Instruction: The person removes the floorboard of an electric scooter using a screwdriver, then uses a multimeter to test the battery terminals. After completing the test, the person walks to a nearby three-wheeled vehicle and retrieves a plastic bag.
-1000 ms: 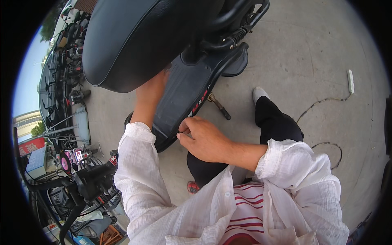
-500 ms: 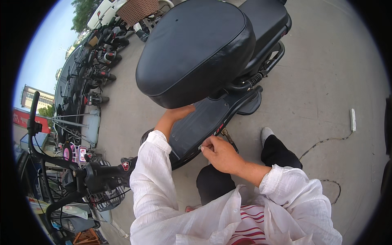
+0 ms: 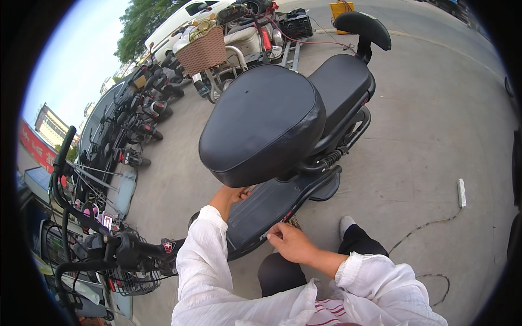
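Note:
A black electric scooter stands before me, its large padded front seat (image 3: 261, 119) raised above a ribbed black footboard (image 3: 258, 209). My left hand (image 3: 235, 196) reaches over the footboard just under the seat's near end. Its fingers are curled and partly covered by the seat, so what they hold, if anything, does not show. At the footboard's near edge is my right hand (image 3: 296, 243), thumb and fingertips pinched together. Anything between those fingertips is too small to make out. The scooter's handlebar (image 3: 68, 217) is to the left.
Behind the front seat are a rear seat (image 3: 342, 81) and a padded backrest (image 3: 364, 30). A white power strip (image 3: 461, 193) with its cord lies on the pavement at right. Parked scooters (image 3: 144, 114) line the left, and a brown basket (image 3: 201, 50) stands at the back.
My view has tilted up, showing the rear seat and backrest. More of my left hand's curled fingers now show below the seat. My right hand stays pinched at the footboard's edge.

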`<state>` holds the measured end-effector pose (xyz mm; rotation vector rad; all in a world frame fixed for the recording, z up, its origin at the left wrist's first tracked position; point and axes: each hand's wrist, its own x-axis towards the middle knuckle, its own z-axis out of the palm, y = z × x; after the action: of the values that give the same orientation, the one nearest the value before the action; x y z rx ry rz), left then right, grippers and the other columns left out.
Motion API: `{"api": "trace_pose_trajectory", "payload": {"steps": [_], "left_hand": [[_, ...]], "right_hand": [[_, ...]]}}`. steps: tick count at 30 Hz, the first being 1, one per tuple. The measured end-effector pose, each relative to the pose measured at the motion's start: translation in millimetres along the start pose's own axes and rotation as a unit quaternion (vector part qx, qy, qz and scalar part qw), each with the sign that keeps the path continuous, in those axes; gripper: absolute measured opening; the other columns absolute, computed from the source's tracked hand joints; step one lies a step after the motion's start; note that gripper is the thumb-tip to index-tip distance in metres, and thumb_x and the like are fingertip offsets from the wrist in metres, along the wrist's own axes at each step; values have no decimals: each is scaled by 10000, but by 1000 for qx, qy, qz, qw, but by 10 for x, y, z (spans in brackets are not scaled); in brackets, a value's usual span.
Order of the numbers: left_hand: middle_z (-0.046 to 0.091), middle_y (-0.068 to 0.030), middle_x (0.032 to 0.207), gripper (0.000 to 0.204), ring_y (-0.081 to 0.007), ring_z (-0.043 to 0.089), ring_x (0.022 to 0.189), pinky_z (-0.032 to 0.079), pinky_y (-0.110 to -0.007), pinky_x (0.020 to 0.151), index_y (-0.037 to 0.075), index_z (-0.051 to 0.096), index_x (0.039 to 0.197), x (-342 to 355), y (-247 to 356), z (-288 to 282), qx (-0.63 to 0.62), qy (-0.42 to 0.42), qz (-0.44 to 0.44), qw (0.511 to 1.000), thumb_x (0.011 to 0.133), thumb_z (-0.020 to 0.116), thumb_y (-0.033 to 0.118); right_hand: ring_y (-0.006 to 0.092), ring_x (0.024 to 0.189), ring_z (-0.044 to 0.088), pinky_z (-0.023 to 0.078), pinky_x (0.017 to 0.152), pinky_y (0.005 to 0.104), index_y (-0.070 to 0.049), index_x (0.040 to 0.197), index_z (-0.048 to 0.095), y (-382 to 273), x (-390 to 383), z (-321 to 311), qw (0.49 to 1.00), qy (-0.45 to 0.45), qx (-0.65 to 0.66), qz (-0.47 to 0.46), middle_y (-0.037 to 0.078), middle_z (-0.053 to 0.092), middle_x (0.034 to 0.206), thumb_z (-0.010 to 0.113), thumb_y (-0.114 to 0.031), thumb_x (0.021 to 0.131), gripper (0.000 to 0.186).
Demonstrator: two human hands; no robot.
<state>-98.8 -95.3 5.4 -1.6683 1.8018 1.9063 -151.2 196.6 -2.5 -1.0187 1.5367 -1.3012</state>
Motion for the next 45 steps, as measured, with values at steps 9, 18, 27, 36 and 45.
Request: {"api": "trace_pose_trajectory", "payload": {"steps": [9,18,27,36,45], "left_hand": [[648,-71,935,183,-197,641,766,539,-307,675,72,638,1049,-261,-137,45,-106,31,234,966,943,606,217],[655,-64,824,223,-155,627,723,512,-287,604,61,619,997,-290,-156,220,-84,162,149,972,951,521,255],[653,-95,820,231,-126,578,579,430,-252,454,1,581,1076,-119,-470,314,-116,211,306,921,975,518,200],[599,-63,703,274,-94,503,472,402,-239,426,10,559,1103,-102,-580,274,-34,254,324,911,971,555,250],[593,-50,699,232,-91,508,485,408,-236,438,-5,610,1009,-397,-334,382,-31,249,181,951,948,601,218]], "right_hand": [[321,934,617,483,837,407,21,980,598,-8,65,25,1000,12,-3,-8,180,634,978,580,-282,922,309],[353,999,584,465,869,426,33,933,597,2,140,64,998,36,-16,-40,196,638,959,580,-256,909,291],[366,957,592,467,850,445,29,910,593,7,184,18,997,56,-37,-31,198,634,933,593,-232,893,262],[361,901,596,475,819,442,14,888,585,59,148,321,999,4,-36,-29,182,622,890,615,-212,876,229],[286,863,644,512,793,380,37,951,572,72,185,269,996,-19,-82,-26,178,614,939,599,-183,909,226]]}}
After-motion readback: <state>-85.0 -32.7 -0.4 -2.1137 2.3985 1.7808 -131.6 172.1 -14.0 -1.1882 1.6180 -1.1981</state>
